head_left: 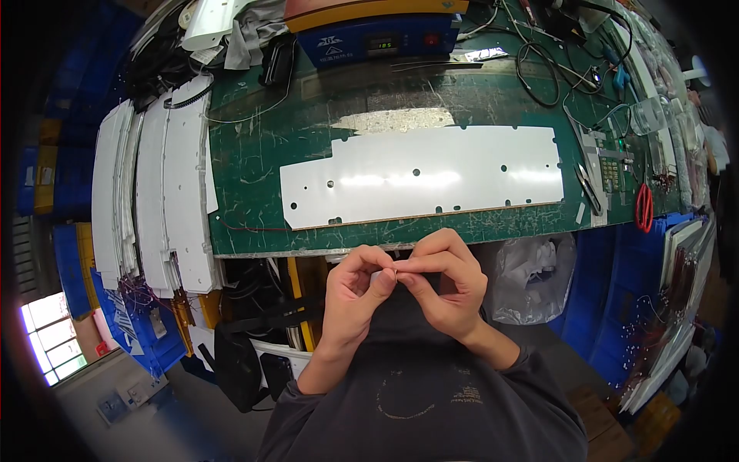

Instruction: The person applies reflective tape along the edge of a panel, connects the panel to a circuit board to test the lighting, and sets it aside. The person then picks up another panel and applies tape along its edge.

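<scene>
My left hand (358, 295) and my right hand (444, 286) meet fingertip to fingertip just in front of the bench's near edge. Thumb and index finger are pinched on each hand, around something too small to make out. Beyond them a white panel (377, 185) with several holes and notched edges lies flat on the green bench top (254, 162). Neither hand touches the panel. A thin red wire (250, 229) runs out at the panel's lower left.
Stacks of white panels (181, 185) stand at the left. A blue heating unit (377, 42) sits at the back. Tweezers (589, 189), red-handled scissors (643, 206) and small circuit boards (612, 171) lie at the right. A plastic bag (533, 281) hangs below the edge.
</scene>
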